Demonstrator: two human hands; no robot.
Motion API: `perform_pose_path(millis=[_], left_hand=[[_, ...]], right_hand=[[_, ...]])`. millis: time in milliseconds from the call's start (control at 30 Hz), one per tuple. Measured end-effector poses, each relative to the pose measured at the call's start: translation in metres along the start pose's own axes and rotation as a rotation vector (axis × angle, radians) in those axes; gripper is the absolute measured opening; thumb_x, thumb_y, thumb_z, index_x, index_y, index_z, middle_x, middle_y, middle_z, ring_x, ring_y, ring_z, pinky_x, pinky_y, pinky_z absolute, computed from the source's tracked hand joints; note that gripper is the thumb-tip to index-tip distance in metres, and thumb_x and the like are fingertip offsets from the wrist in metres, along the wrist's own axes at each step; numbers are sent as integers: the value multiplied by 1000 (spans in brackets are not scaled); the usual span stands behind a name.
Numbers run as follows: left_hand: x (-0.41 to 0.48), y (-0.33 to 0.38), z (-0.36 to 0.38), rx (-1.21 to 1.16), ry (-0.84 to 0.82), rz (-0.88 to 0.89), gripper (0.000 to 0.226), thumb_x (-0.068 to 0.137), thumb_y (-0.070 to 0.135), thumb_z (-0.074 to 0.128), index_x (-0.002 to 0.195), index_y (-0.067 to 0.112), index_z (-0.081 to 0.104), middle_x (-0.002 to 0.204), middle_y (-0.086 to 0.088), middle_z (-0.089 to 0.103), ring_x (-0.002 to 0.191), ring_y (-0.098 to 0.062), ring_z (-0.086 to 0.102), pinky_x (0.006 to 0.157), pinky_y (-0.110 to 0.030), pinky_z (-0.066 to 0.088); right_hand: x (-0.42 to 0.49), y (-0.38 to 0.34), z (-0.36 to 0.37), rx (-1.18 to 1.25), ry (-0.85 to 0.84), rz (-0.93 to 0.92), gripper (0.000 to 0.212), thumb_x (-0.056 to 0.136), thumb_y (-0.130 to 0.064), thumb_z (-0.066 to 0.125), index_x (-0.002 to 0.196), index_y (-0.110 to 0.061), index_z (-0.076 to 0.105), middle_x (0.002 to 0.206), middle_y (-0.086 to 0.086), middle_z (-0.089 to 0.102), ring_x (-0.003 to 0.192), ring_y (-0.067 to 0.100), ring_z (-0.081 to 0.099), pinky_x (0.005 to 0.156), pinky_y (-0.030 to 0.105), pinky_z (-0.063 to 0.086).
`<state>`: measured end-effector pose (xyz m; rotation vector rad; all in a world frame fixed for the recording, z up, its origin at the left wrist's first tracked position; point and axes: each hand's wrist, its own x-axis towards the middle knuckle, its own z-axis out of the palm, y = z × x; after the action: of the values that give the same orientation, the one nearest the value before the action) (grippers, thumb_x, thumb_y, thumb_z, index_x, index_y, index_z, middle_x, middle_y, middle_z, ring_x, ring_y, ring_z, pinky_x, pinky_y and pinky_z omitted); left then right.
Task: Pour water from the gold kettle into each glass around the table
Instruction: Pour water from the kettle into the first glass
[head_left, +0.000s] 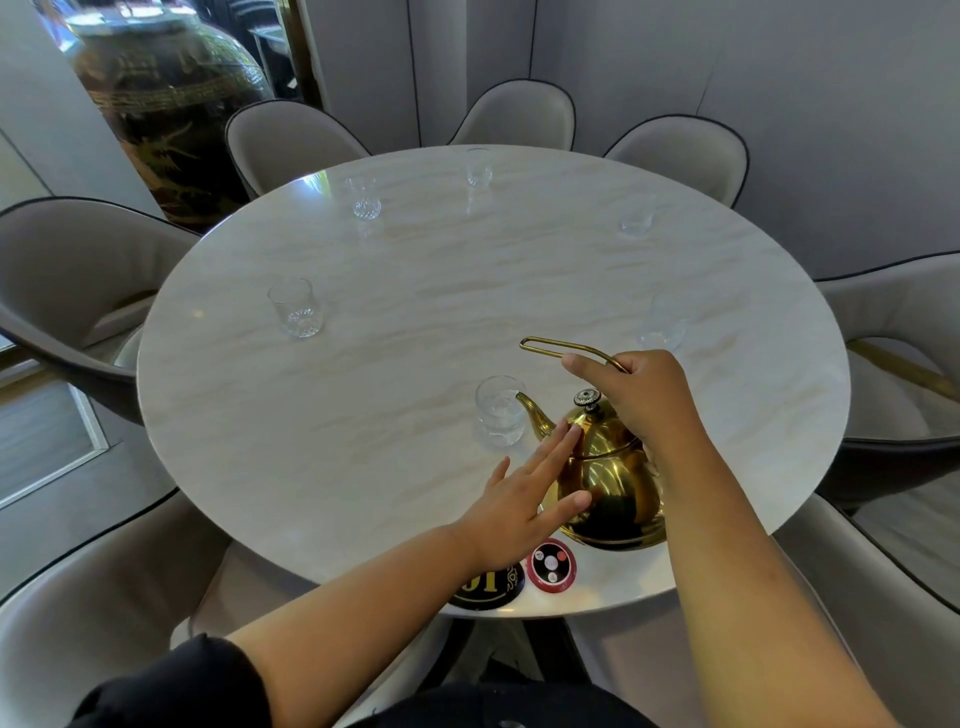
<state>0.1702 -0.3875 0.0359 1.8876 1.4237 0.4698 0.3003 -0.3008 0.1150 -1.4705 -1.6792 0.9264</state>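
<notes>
Big round marble table (363, 467) with six glasses spaced around it, and the gold kettle (608, 483) sits near the front edge, spout right at the rim of the nearest glass (500, 411). Right hand (641, 395) is wrapped around the wire handle, left hand (519, 499) spread flat against the kettle's side. Nearest glass looks like it's got some water in it; the other five look empty, so I'd say barely started.

A polished gold metal kettle (608, 483) is gleaming on a glossy marble-look table (415, 291) among clear glass tumblers (296, 307).
</notes>
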Motion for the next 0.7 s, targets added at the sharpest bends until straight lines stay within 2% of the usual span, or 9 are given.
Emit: perform_pose_path(millis=[100, 267, 400, 533, 700], left_hand=[[3, 2, 2, -31, 20, -14, 62, 93, 57, 25, 145, 45, -6, 148, 28, -14, 143, -4, 3, 118, -46, -4], [6, 7, 6, -40, 36, -33, 62, 93, 57, 26, 147, 43, 0, 152, 24, -10, 145, -9, 1, 118, -48, -3], [9, 10, 8, -1, 30, -47, 62, 94, 56, 27, 147, 42, 0, 155, 20, -8, 146, -10, -2, 117, -50, -4], [9, 14, 15, 31, 54, -39, 63, 93, 58, 28, 147, 43, 1, 150, 25, -12, 145, -7, -6, 117, -49, -5], [7, 20, 29, 65, 123, -11, 62, 92, 58, 31, 146, 44, 2, 151, 26, -13, 144, -4, -10, 116, -46, -7]], right_hand=[[-2, 7, -4, 110, 49, 41, 53, 78, -42, 75, 47, -14, 41, 45, -2, 35, 49, 16, 34, 58, 31, 36], [-7, 21, -8, 260, 92, 81, 55, 77, -36, 77, 43, -19, 38, 32, -11, 31, 44, 13, 29, 54, 27, 32], [-12, 33, -11, 352, 97, 60, 56, 77, -34, 77, 44, -17, 36, 36, -10, 29, 38, 9, 25, 50, 26, 31], [-21, 43, -17, 479, 112, 45, 57, 78, -31, 77, 41, -21, 35, 38, -9, 28, 40, 12, 23, 48, 26, 29], [-36, 51, -26, 588, 141, 36, 58, 80, -24, 75, 37, -22, 36, 36, -11, 29, 37, 7, 25, 44, 20, 31]])
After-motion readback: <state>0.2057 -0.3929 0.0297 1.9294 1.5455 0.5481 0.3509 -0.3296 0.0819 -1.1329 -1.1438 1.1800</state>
